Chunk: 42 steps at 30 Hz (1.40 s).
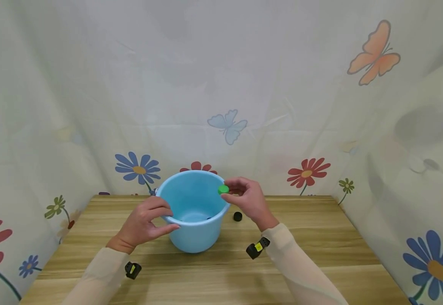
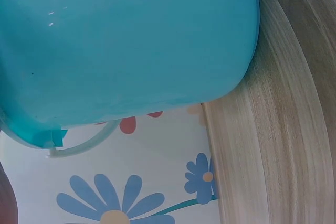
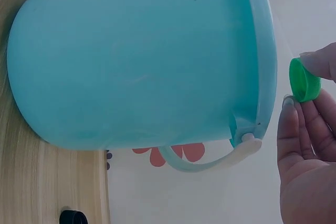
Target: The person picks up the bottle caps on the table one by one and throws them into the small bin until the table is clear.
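A light blue bucket [image 1: 195,235] stands upright on the wooden table. My left hand [image 1: 145,222] grips its near left rim, thumb outside and fingers over the edge. Beside the right rim, my right hand [image 1: 248,199] pinches a green bottle cap [image 1: 223,189] between thumb and fingers. In the right wrist view the green cap [image 3: 304,81] is held just above the rim, its hollow side showing. Small dark bits lie at the bucket's bottom, mostly hidden by the near wall.
A black bottle cap [image 1: 237,216] lies on the table [image 1: 305,245] to the right of the bucket. The bucket's handle [image 3: 210,163] hangs down behind it. A white curtain [image 1: 282,84] printed with flowers and butterflies surrounds the table.
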### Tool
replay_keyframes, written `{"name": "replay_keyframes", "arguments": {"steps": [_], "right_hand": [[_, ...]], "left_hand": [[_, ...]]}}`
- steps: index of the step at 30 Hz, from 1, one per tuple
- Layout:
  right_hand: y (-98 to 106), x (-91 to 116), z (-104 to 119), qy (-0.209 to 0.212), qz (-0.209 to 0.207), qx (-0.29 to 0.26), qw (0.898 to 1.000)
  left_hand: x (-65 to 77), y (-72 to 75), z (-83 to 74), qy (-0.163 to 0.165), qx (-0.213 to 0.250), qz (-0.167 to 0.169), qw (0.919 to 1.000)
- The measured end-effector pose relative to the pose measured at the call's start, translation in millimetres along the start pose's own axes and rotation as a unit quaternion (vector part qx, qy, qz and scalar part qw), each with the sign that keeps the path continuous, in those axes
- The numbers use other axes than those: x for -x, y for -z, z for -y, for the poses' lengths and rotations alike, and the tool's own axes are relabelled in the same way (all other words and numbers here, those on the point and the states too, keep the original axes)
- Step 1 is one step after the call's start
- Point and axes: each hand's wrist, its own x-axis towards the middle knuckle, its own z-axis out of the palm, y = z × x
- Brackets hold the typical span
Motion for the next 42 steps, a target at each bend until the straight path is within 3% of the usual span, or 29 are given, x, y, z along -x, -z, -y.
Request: {"name": "replay_keyframes", "arguments": {"steps": [32,42], "right_hand": [[-14.9,-7.7,-1.3,-0.017,-0.017,-0.012,1.0],[-16.1,-8.7,0.1,-0.005,-0.026,-0.003,1.0]], "left_hand": [[0.7,0.1,0.2,0.0,0.001,0.003,1.0],[0.6,-0.5,-0.7,0.0,-0.002,0.003,1.0]]}}
